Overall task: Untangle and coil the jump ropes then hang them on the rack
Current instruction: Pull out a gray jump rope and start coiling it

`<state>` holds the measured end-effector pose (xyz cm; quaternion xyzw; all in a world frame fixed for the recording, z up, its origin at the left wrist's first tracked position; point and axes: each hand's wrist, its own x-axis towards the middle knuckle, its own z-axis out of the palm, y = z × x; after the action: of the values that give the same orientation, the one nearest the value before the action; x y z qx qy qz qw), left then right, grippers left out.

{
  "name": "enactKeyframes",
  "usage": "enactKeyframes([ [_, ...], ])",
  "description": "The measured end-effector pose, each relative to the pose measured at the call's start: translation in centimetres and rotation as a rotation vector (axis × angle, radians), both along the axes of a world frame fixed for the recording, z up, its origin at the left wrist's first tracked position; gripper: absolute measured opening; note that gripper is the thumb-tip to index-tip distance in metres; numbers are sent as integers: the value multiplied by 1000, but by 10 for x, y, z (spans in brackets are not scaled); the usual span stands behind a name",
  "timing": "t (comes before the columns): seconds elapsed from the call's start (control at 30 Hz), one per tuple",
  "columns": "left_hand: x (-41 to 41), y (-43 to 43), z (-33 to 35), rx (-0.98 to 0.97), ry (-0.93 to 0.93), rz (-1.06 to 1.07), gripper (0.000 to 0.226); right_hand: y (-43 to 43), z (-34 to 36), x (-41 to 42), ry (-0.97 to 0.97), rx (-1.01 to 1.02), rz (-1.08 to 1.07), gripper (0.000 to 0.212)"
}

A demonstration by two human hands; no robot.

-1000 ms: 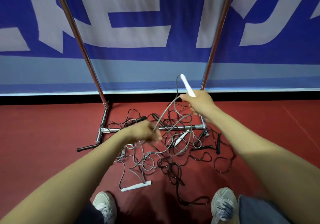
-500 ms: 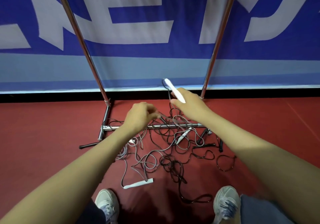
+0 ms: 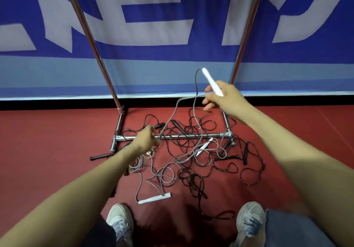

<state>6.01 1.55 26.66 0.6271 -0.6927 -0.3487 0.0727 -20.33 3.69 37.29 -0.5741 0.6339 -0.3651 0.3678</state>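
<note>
A tangle of grey and black jump ropes (image 3: 191, 162) lies on the red floor around the base bar of a chrome rack (image 3: 191, 136). My right hand (image 3: 222, 97) grips a white handle (image 3: 210, 81) raised above the pile, and also holds a loop of grey cord. That grey cord (image 3: 172, 116) runs down to my left hand (image 3: 146, 137), which pinches it low over the base bar. Another white handle (image 3: 154, 198) lies near my feet, and a third (image 3: 204, 147) sits within the tangle.
The rack's two chrome uprights (image 3: 92, 42) (image 3: 247, 30) rise in front of a blue and white banner wall. Black handles (image 3: 100, 156) (image 3: 245, 152) lie at the pile's left and right edges. My shoes (image 3: 119, 222) (image 3: 250, 222) stand just behind the ropes.
My left hand has dropped from beside the right hand down to the base bar, sliding along the grey cord. My right hand has moved right and up with the white handle.
</note>
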Motion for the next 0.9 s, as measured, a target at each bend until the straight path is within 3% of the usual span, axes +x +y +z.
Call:
enactKeyframes([
  [0.07, -1, -8, 16, -103, 324, 287, 25, 1, -5, -1, 421, 79, 63, 21],
  [0.13, -9, -12, 38, -244, 424, 283, 18, 6, -11, 9, 548, 100, 154, 39],
  [0.2, -26, -7, 59, -311, 389, 92, 12, 9, -12, 23, 454, 49, 198, 46],
  [0.27, -43, 0, 74, -315, 391, -67, 9, 9, -12, 34, 375, 7, 208, 38],
  [0.37, -61, 5, 88, -355, 581, 4, 7, 5, -10, 43, 148, 44, 178, 8],
  [0.43, -61, 3, 90, -285, 759, 75, 12, 1, -4, 45, -101, 67, 105, 15],
  [0.47, -56, 3, 83, -184, 762, 24, 12, -2, 2, 42, -231, 60, 27, 19],
  [0.5, -50, 3, 74, -65, 668, -82, 10, -5, 9, 38, -342, 39, -57, 20],
  [0.57, -34, 7, 47, 172, 216, -329, 6, -10, 15, 24, -442, 27, -164, 16],
  [0.63, -19, 4, 23, 148, -90, -312, 13, -9, 10, 12, -323, 108, -166, 11],
  [0.7, -12, -5, 20, 34, 33, -19, 14, -5, -1, 3, 144, 214, -40, 18],
  [0.77, -15, -10, 38, -174, 103, 75, 2, 1, -7, 5, 491, 266, 146, 24],
  [0.9, -42, 1, 64, -345, -12, -235, 23, 2, -9, 21, 366, 183, 235, 37],
])
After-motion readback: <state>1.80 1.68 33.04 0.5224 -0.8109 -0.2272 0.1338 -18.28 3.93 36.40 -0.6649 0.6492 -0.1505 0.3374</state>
